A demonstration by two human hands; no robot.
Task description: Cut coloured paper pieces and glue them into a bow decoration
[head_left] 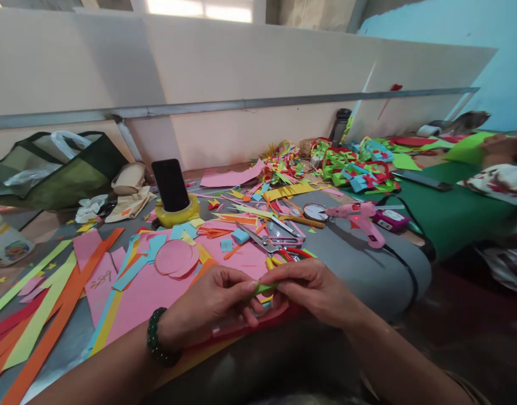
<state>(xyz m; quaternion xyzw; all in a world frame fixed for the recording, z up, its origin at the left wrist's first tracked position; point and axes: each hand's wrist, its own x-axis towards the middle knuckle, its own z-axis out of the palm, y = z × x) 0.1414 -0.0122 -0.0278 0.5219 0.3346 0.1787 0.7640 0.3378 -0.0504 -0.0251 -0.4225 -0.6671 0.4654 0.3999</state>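
Observation:
Between my two hands is a small green paper strip (264, 289), held just over the table's front edge. My left hand (218, 295), with a dark green bead bracelet (154, 336) at the wrist, pinches its left end between thumb and forefinger. The thumb and forefinger of my right hand (315, 289) close on the other end. My fingers hide part of the strip. Just beyond my hands lie scissors (258, 239) and red-handled pliers (290, 254). Under and left of them spread pink paper sheets (140, 309) with a round pink paper piece (176, 259).
A pink glue gun (362, 219) rests at the right with its cord over the table edge. A phone (171, 184) stands in a yellow tape roll (186, 212). Orange strips (68, 301) lie at left. Another person's sleeve (500, 183) shows at far right.

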